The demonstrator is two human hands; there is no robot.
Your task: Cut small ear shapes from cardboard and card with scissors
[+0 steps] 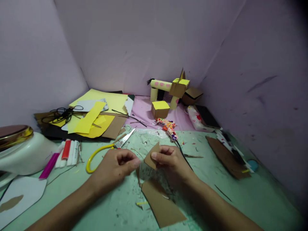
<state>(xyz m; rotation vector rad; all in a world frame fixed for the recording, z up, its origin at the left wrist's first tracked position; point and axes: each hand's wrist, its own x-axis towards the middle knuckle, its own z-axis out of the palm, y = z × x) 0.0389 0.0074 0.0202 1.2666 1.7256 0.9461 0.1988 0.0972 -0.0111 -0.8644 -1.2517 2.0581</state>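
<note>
Head view: at the far left a white rounded object (39, 157) with a gold rim ran off the picture's edge, a white card (31, 195) below it. A row of markers (67, 154) came next, and behind them yellow papers (95, 118) were heaped with a coil of black cord (61, 116). Yellow-handled scissors (89, 160) lay just beyond the left hand (114, 166), blades pointing away, the handle partly hidden by it. That hand's fingers were curled, thumb close to forefinger (whether they had hold of anything, I could not tell). In the middle, the small cardboard piece (150, 160) was raised above the green surface (115, 205), pinched between the fingers of the right hand (172, 160). Below it lay a larger cardboard piece (163, 205). Straight ahead, a patterned glue gun (169, 128) took up the way forward, its cable passing behind the right hand; farther back stood a yellow-topped box (160, 111) and a spotted animal figure (160, 84). Right of the forearm, a stretch of surface reached to a brown strip (222, 155) near the lilac wall (260, 118).
</note>
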